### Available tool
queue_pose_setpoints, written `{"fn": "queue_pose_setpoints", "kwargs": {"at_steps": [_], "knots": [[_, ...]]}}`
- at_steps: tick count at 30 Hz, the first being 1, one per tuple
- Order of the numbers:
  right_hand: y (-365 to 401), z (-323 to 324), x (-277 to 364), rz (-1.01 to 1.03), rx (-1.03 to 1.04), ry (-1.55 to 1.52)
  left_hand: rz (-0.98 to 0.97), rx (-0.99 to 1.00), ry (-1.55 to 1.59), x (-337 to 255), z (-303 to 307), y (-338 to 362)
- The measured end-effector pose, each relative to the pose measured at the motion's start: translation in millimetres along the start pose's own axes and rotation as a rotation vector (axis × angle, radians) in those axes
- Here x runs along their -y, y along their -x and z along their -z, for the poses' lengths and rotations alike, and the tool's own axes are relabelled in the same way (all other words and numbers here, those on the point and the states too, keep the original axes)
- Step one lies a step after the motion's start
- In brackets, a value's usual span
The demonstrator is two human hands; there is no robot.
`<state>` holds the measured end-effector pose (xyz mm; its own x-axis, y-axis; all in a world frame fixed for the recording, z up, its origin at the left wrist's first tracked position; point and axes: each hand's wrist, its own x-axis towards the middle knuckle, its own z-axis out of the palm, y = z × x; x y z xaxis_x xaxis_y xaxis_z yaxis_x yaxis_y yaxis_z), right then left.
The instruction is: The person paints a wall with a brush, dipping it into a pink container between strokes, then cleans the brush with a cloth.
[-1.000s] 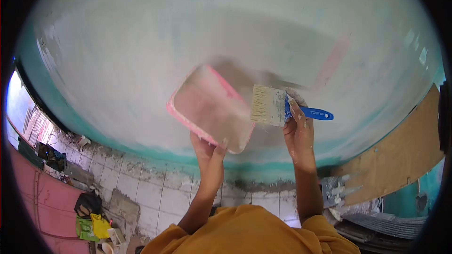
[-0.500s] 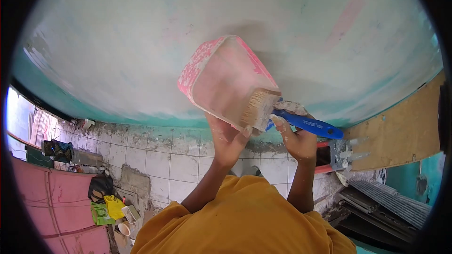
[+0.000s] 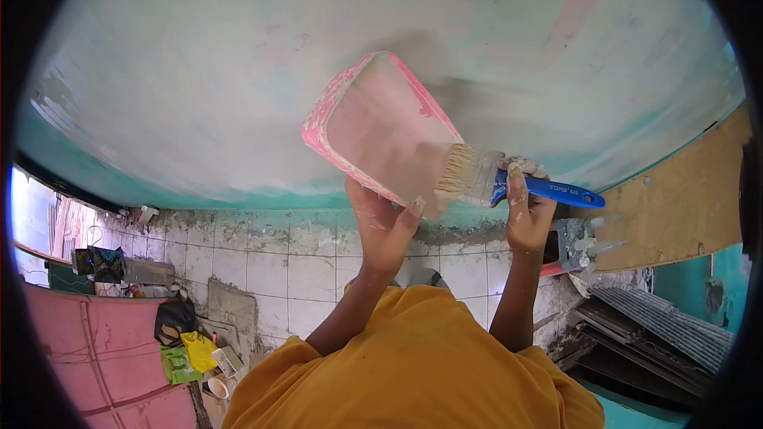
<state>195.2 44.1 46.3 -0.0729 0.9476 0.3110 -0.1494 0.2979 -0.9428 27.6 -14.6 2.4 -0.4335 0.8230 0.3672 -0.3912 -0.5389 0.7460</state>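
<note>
My left hand (image 3: pixel 385 226) grips the near edge of a pink dustpan-like scoop (image 3: pixel 381 123), thumb on top and fingers beneath. Whitish residue coats the scoop's inside and speckles its pink outer wall. In my right hand (image 3: pixel 528 202) is a wide paintbrush (image 3: pixel 469 175) with a blue handle, the thumb and fingers closed around it near the ferrule. Its pale, caked bristles point left and overlap the scoop's right lip. White smears cover my right fingers. Behind both stands a wall (image 3: pixel 238 87) with patchy white over green and a faint pink streak.
Dirty white tiles (image 3: pixel 311 278) cover the floor below. At lower left are a pink panel (image 3: pixel 87 349), a yellow bag (image 3: pixel 199 351) and a black bag (image 3: pixel 173 322). On the right are a wooden board (image 3: pixel 675 199), a plaster-smeared trowel-like tool (image 3: pixel 576 246) and stacked corrugated sheets (image 3: pixel 660 326).
My right hand has drawn the paintbrush to the right, so its bristles now sit at the scoop's right lip instead of inside it. The scoop has shifted slightly.
</note>
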Motion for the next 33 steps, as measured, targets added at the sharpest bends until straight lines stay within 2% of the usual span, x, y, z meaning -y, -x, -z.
{"fn": "queue_pose_setpoints", "kwargs": {"at_steps": [2, 6, 8, 12, 14, 15, 17, 18, 20, 24, 26, 28, 30, 31, 32, 33], "knots": [[-5.6, 2.3, -8.5, 0.131, -0.088, 0.011, 0.019, -0.004, -0.007, 1.4, -4.1, -1.5], [-15.3, 21.6, -29.7, 0.171, -0.131, 0.062, 0.062, -0.018, -0.012, 5.3, -13.7, -1.3], [-26.8, 26.0, -35.0, 0.127, -0.215, -0.021, 0.051, -0.013, -0.012, 7.9, -21.3, -3.8], [-49.7, 42.8, -37.4, 0.088, -0.178, -0.110, 0.055, -0.004, -0.072, 14.4, -40.1, -6.0], [-64.3, 39.3, -29.5, -0.011, -0.235, -0.351, 0.071, -0.011, -0.071, 17.3, -51.4, -8.4], [-71.7, 44.7, -30.4, -0.005, -0.232, -0.353, 0.077, -0.009, -0.046, 18.4, -57.7, -9.7], [-86.3, 57.4, -36.3, -0.067, -0.167, -0.555, 0.073, -0.006, -0.017, 21.5, -68.2, -11.2], [-94.0, 64.8, -42.9, -0.059, -0.160, -0.557, 0.062, 0.002, -0.054, 24.5, -72.4, -13.2], [-106.8, 78.8, -54.2, -0.113, -0.033, -0.770, 0.038, 0.009, -0.087, 30.3, -83.6, -16.9], [-127.3, 93.5, -60.5, -0.100, 0.117, -0.942, 0.023, -0.034, -0.086, 39.9, -100.0, -16.5], [-138.7, 100.2, -64.7, -0.071, 0.141, -0.825, 0.052, -0.095, -0.022, 49.7, -109.3, -19.2], [-150.4, 102.7, -53.1, 0.005, 0.293, -0.775, 0.084, -0.156, 0.054, 61.5, -113.8, -18.3], [-159.2, 99.8, -39.4, 0.028, 0.203, -0.697, 0.098, -0.206, 0.066, 74.8, -115.5, -15.9], [-170.2, 97.0, -23.2, 0.076, 0.242, -0.709, 0.104, -0.224, 0.072, 78.6, -118.5, -17.3], [-176.3, 95.2, -4.9, 0.050, 0.191, -0.591, 0.055, -0.207, 0.080, 75.6, -125.2, -21.4], [-179.7, 95.9, 10.8, 0.014, 0.128, -0.469, 0.089, -0.222, 0.139, 69.7, -134.1, -19.5]]}}
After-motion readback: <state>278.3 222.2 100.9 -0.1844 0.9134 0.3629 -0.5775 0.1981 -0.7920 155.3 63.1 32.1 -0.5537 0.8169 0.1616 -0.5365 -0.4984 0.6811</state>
